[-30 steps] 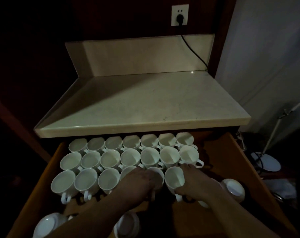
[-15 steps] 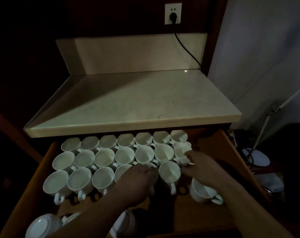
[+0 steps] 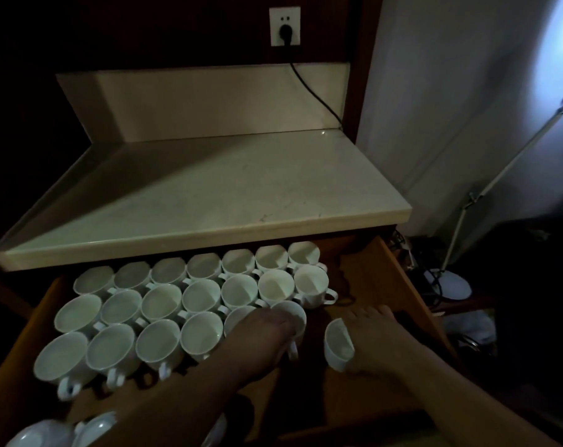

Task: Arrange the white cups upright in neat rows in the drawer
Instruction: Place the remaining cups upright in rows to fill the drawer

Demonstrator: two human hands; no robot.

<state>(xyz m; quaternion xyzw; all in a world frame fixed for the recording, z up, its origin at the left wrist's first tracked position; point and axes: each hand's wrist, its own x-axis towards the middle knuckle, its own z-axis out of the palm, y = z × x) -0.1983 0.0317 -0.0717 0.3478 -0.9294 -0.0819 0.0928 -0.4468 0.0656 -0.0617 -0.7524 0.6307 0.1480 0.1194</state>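
Since half a second ago the right hand has left the handle of the cup at the right end of the middle row and come back to the loose cup that stood apart on the drawer floor; that cup now leans in its grasp. Nearest the camera, at the lower left edge, a few spare cups lie in shadow, too dim to tell how they sit. Both forearms reach forward over the open wooden drawer. The left hand lies over the end cup of the front row, fingers curled down on its rim, the handle poking out towards the person. Just to the right, apart from the row, the right hand clasps the tilted cup from its right side — mouth turned up and to the left. Beyond the hands the rows of cups stand upright, rim against rim, three rows deep and filling the left and middle of the drawer; the bare right part stays in shade. Above them juts the pale stone surface with its upstand. On the dark wall behind sits a white socket, and a black cable runs from it down to the surface's back corner. Off to the right stands a floor lamp.
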